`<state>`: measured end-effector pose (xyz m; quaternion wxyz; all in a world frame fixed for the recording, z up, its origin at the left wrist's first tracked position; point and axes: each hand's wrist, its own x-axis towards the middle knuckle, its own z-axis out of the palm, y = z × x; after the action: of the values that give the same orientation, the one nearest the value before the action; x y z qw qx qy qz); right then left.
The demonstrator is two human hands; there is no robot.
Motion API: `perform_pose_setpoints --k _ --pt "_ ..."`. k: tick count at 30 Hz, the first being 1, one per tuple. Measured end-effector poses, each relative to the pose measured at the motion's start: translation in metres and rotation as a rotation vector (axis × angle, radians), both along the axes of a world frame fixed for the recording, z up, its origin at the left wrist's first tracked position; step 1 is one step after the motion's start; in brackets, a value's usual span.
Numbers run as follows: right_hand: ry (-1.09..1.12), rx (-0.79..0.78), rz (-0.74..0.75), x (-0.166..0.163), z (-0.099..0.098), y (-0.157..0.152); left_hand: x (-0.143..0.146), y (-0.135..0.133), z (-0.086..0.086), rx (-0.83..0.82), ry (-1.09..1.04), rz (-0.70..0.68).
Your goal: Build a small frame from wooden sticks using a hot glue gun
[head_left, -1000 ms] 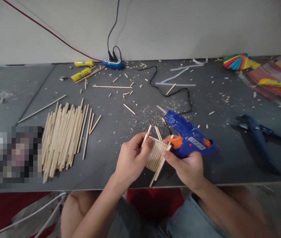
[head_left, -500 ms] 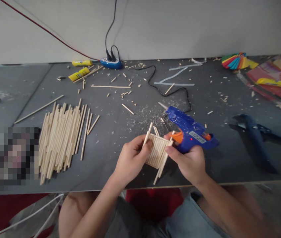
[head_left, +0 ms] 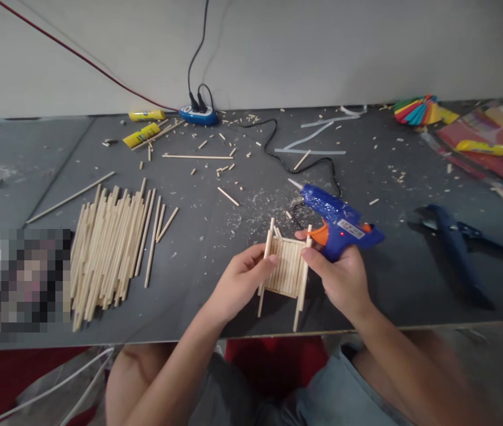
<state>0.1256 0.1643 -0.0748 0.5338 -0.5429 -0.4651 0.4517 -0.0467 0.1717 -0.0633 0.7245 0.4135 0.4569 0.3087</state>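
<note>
A small panel of glued wooden sticks (head_left: 286, 267) with two longer side sticks hangs just above the near table edge. My left hand (head_left: 240, 281) pinches its left side stick, fingers closed. My right hand (head_left: 342, 278) is wrapped round the grip of a blue glue gun (head_left: 338, 220) with an orange trigger, and its fingertips touch the panel's right side stick. The gun's nozzle points up and to the left, away from the panel.
A pile of long wooden sticks (head_left: 112, 245) lies at the left. Stick offcuts and shavings litter the dark table (head_left: 216, 307). A power strip (head_left: 198, 113) and yellow glue tubes (head_left: 141, 135) sit at the back; blue pliers (head_left: 453, 239) and coloured sticks (head_left: 420, 109) at right.
The stick panel has turned from tilted to nearly upright between my hands. The glue gun and my right hand have shifted slightly up and left.
</note>
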Motion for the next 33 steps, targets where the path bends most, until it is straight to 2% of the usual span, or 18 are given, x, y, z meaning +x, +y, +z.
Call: perform_pose_setpoints --k 9,19,26,29,33 --pt "0.084 -0.052 0.005 0.008 -0.01 0.009 0.001 -0.001 -0.003 -0.114 -0.227 -0.015" --pt "0.133 -0.129 0.049 0.012 -0.02 0.016 0.008 -0.001 -0.004 -0.102 -0.211 -0.001" --pt "0.062 -0.107 -0.113 0.012 -0.031 0.017 0.011 -0.005 -0.007 -0.004 -0.239 0.016" --pt "0.133 -0.141 -0.16 0.01 -0.033 0.017 0.013 -0.007 -0.007 0.014 -0.275 0.001" --pt "0.258 -0.187 -0.153 0.006 -0.027 0.017 0.014 -0.01 -0.006 -0.005 -0.319 -0.021"
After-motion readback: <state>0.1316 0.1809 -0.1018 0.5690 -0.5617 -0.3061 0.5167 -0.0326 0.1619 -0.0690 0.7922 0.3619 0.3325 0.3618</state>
